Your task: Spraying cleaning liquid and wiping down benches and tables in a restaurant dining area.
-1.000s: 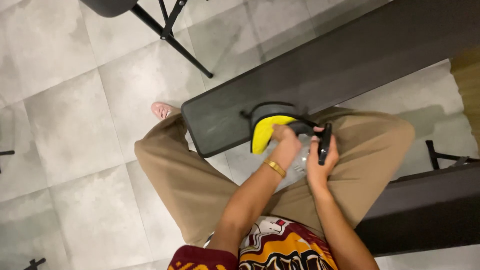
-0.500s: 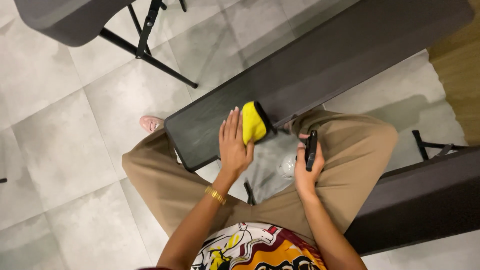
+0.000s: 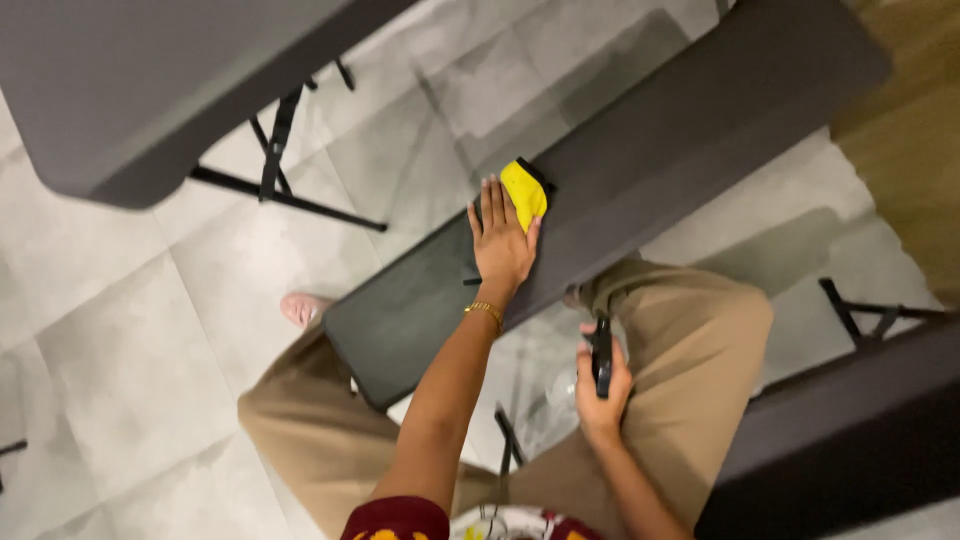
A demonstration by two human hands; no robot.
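Yellow cloth (image 3: 523, 192) lies under the fingertips of the left hand (image 3: 502, 245), which presses it flat, palm down, on the dark bench top (image 3: 700, 130). Wiping looks to be under way: the cloth sits near the bench's far edge, with long stretches of surface on either side of the hand. Lower down, by the lap, the right hand (image 3: 600, 385) is wrapped around a spray bottle (image 3: 601, 362) with a black head and clear body. No label or sign is readable.
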